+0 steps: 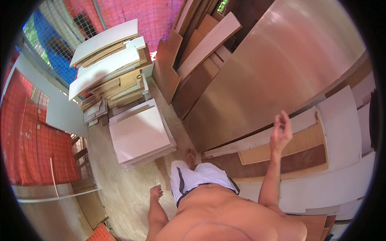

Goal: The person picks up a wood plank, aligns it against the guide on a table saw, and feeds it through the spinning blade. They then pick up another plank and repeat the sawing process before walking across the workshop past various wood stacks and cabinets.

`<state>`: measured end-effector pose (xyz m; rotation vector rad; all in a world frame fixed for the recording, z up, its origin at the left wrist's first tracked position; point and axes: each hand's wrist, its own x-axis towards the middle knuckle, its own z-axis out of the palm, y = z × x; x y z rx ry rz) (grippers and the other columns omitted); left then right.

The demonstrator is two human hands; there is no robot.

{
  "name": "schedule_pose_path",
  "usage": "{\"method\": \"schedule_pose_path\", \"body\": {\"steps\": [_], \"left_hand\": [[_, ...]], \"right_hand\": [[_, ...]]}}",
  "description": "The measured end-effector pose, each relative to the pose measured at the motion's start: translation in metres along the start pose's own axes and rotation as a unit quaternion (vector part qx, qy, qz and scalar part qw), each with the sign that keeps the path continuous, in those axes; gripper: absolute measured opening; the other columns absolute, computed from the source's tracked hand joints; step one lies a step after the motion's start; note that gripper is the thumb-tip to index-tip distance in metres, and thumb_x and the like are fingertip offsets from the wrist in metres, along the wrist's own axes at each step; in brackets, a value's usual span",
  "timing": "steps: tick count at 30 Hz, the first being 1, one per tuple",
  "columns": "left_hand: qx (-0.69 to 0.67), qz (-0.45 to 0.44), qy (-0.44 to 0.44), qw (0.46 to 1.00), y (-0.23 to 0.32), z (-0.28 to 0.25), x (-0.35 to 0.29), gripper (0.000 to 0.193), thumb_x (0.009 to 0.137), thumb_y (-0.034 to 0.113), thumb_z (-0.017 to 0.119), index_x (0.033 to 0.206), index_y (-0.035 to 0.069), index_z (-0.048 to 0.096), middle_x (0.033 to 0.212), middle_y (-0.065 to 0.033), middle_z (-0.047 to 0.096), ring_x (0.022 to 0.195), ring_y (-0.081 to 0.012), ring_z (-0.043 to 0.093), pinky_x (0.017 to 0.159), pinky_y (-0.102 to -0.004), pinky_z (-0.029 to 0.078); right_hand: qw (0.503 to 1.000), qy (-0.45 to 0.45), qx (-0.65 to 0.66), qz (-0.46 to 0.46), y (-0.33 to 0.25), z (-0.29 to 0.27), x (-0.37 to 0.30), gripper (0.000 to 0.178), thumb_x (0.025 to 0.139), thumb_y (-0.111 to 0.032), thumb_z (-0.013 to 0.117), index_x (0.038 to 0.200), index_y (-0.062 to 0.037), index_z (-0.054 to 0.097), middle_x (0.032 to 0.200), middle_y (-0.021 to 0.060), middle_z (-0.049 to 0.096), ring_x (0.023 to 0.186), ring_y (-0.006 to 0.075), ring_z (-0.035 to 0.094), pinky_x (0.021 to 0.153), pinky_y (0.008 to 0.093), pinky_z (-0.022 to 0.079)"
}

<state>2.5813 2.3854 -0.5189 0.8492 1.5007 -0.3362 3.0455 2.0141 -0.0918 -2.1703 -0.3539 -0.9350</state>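
My right hand (281, 133) is raised at the right, in front of a large, glossy brown panel (277, 76) that leans at a slant. Its fingers point upward, slightly bent and apart, and nothing shows in them. Low on my left side hangs my left hand (156, 192), its fingers loosely curled and apart, with no object visible in it. Ahead of it, a stack of white boards (138, 132) lies on the floor. Neither hand appears to touch a board.
White and wood-coloured offcuts (116, 80) are piled at the far left. Brown and pinkish boards (209, 48) lean behind the stack. More panels (297, 144) stand close on my right. Red netting (36, 136) hangs at the left, beside the concrete floor (120, 188).
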Motion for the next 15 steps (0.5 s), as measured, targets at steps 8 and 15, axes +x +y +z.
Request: {"method": "schedule_pose_path", "body": {"steps": [8, 15], "left_hand": [[0.074, 0.182, -0.050, 0.979, 0.191, 0.117, 0.001, 0.068, 0.099, 0.033, 0.075, 0.153, 0.001, 0.047, 0.117, -0.0114, 0.071, 0.097, -0.0242, 0.071, 0.079, -0.0394, 0.058], [0.089, 0.437, -0.051, 0.894, 0.425, 0.225, -0.016, 0.079, 0.097, 0.031, 0.077, 0.161, 0.005, 0.039, 0.121, -0.0198, 0.074, 0.101, -0.0243, 0.072, 0.080, -0.0365, 0.060]], "right_hand": [[0.978, 0.160, -0.021, -0.135, -0.013, 0.047, 0.130, 0.050, 0.100, -0.009, 0.066, 0.147, -0.0007, 0.051, 0.148, 0.0153, 0.056, 0.137, 0.0297, 0.051, 0.111, 0.0454, 0.046], [0.968, 0.218, -0.004, -0.125, 0.027, 0.080, 0.149, 0.061, 0.103, -0.016, 0.064, 0.156, 0.0009, 0.039, 0.154, 0.0192, 0.050, 0.145, 0.0299, 0.045, 0.124, 0.0457, 0.031]]}}
